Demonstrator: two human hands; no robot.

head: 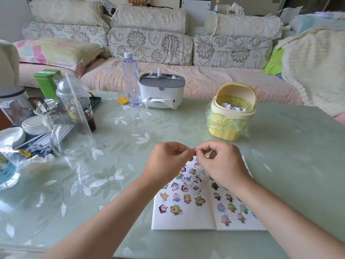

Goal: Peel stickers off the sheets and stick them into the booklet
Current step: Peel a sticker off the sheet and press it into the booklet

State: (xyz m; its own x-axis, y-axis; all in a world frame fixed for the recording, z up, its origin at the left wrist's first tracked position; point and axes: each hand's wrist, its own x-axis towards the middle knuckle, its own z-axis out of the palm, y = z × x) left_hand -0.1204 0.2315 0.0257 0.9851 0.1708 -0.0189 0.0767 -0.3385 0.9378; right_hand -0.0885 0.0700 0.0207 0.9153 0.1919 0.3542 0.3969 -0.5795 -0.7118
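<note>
Pinches a small orange sticker [192, 151] between left hand [168, 157] and right hand [222, 163], fingertips of both closed on it, above the open booklet [186, 219] on the counter [130, 128]. Looks feather-light, limp and tacky; probably best held by its very edge, peeling slowly to avoid tearing.

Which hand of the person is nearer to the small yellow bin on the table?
The right hand. It is on the near side of the yellow bin, slightly to its left; the left hand is farther left. Both pinch a small sticker.
</note>
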